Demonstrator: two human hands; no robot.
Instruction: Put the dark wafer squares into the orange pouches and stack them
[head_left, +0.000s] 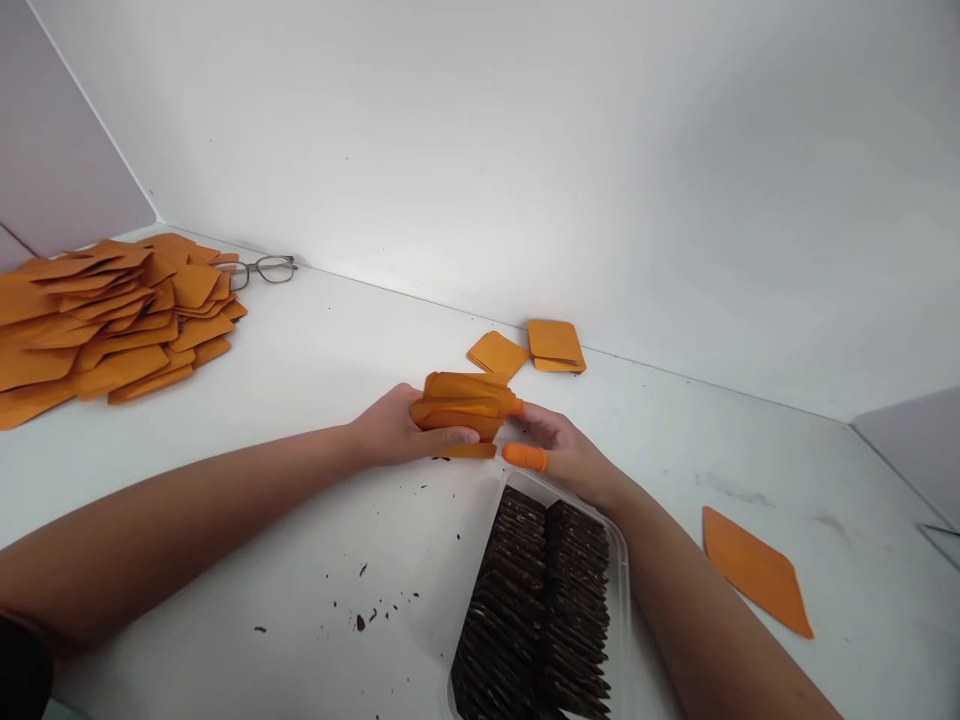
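Note:
My left hand [394, 430] is closed around a small bundle of orange paper envelopes [459, 405], just above the white table. My right hand [559, 445] meets the bundle from the right; orange rubber finger cots cover its thumb and a fingertip, and those fingers pinch the bundle's right edge. Directly below the hands stands a clear plastic tray [621, 560] packed with two rows of dark brown square wafers [540, 610].
A large heap of orange envelopes [112, 320] lies at the far left, with eyeglasses [262, 268] behind it. Two small envelope stacks [529, 348] sit by the back wall. One single envelope [757, 570] lies at the right. Dark crumbs [371, 610] speckle the table.

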